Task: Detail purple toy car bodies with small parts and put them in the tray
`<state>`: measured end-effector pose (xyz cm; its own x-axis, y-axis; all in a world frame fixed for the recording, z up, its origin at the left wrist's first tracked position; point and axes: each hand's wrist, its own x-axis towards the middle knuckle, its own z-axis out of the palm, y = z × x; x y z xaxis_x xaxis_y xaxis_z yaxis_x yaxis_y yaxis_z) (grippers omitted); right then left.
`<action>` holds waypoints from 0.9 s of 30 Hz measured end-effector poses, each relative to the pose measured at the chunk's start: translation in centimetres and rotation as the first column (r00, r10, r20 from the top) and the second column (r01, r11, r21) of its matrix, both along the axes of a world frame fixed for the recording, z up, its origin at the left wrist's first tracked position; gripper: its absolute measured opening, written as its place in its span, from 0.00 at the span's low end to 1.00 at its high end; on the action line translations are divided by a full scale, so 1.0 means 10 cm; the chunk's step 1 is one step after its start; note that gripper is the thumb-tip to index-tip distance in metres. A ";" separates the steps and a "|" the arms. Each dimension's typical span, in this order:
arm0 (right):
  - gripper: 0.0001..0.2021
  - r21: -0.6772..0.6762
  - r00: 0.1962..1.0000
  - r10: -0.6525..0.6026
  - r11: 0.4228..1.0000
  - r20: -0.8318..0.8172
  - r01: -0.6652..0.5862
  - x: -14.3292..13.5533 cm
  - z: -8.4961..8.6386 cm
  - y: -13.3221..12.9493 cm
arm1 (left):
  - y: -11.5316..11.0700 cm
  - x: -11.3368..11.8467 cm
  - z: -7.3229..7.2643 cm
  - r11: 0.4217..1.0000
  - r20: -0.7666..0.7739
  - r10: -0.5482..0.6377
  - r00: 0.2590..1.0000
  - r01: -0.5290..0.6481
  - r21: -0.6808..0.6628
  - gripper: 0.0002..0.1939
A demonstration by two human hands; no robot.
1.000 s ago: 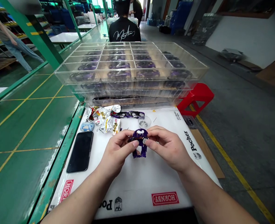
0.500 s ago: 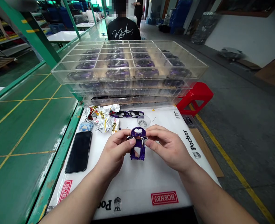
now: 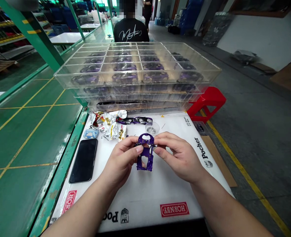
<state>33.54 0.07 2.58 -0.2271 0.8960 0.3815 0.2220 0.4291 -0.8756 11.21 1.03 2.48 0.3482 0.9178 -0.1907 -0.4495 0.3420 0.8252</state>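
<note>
Between my hands is a purple toy car body shell [image 3: 145,153], held just above the white printed work surface [image 3: 145,200]. My left hand [image 3: 122,158] pinches its left edge between thumb and fingers. On the opposite edge, my right hand [image 3: 178,156] has its thumb and fingertips closed on the shell too. Cut-out openings show through the purple plastic. Beyond the hands sits a small clear dish [image 3: 152,128] holding tiny pieces too small to name. More purple and black shells [image 3: 143,120] lie behind it.
Stacked clear compartment trays [image 3: 138,79] with purple shells stand across the back. A black phone [image 3: 83,160], crumpled snack wrappers [image 3: 111,124] and a blue-and-white case [image 3: 91,133] lie at left. A red stool [image 3: 209,103] is at right. A person in black [image 3: 131,29] sits ahead.
The shell has tilted slightly in my hands, its lower end shifting a little left and down. Both hands keep their hold in nearly the same place.
</note>
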 end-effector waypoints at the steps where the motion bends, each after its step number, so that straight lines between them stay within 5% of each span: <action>1: 0.09 0.021 1.000 0.000 1.000 0.013 0.000 0.00 0.00 0.00 | 0.00 0.00 0.00 1.000 -0.001 0.002 1.000 -0.002 -0.007 0.12; 11: 0.11 0.077 0.999 0.009 0.997 0.053 -0.013 0.02 0.01 0.00 | 0.01 -0.01 0.01 0.996 0.031 0.007 0.999 -0.004 -0.090 0.15; 20: 0.07 -0.030 0.998 -0.048 0.998 0.032 0.049 0.03 -0.04 0.09 | 0.05 0.01 -0.03 0.982 0.021 0.012 1.000 -0.007 -0.191 0.19; 23: 0.10 -0.057 0.973 -0.229 0.971 0.040 0.231 0.20 -0.13 0.25 | 0.07 0.04 -0.08 0.970 -0.046 -0.019 0.999 0.007 -0.244 0.21; 27: 0.15 -0.099 0.799 -0.597 0.793 0.079 0.602 0.49 -0.32 0.48 | 0.06 0.09 -0.14 0.952 -0.127 -0.132 0.983 0.090 -0.292 0.24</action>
<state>38.46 4.91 -0.67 0.3564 0.8939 0.2720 0.4384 0.0971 -0.8935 12.06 1.68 1.04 0.3941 0.7754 -0.4935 -0.2792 0.6126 0.7395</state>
